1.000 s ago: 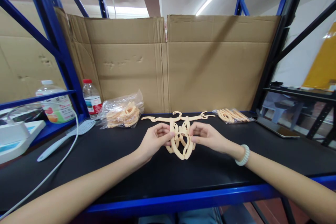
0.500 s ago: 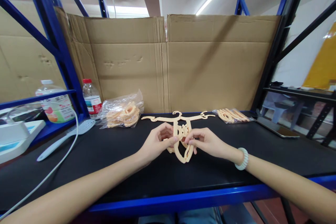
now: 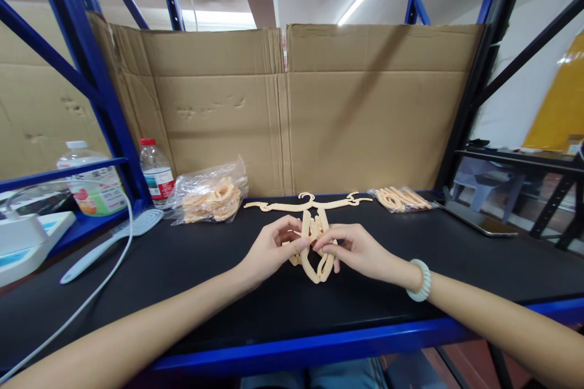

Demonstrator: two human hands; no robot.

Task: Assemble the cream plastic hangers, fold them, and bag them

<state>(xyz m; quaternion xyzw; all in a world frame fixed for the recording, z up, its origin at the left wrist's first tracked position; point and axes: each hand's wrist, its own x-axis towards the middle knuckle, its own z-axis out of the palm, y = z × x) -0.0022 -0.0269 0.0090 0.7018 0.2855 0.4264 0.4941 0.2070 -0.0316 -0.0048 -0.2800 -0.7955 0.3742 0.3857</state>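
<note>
Between my two hands is a cream plastic folding hanger (image 3: 312, 270), its two arms bent close together into a narrow loop. My left hand (image 3: 274, 246) pinches its left arm between thumb and fingers. On the other side, my right hand (image 3: 349, 246) has its fingers closed on the right arm, thumb and fingertips near the middle. More cream pieces show behind the held hanger, partly hidden by my fingers. Farther back, an unfolded hanger (image 3: 292, 207) of the same colour lies spread on the black table, its hook pointing away from me.
A clear bag of cream hanger parts (image 3: 210, 203) lies back left, and a smaller bag (image 3: 401, 199) back right. Left of these are a red-capped bottle (image 3: 157, 176), a hairbrush (image 3: 114, 240) and a white cable (image 3: 119, 264). A flat dark device (image 3: 479, 222) rests far right.
The hanger's two arms have drawn slightly closer together at the top. My right hand has shifted a little left, nearer to my left hand. The view has moved slightly.
</note>
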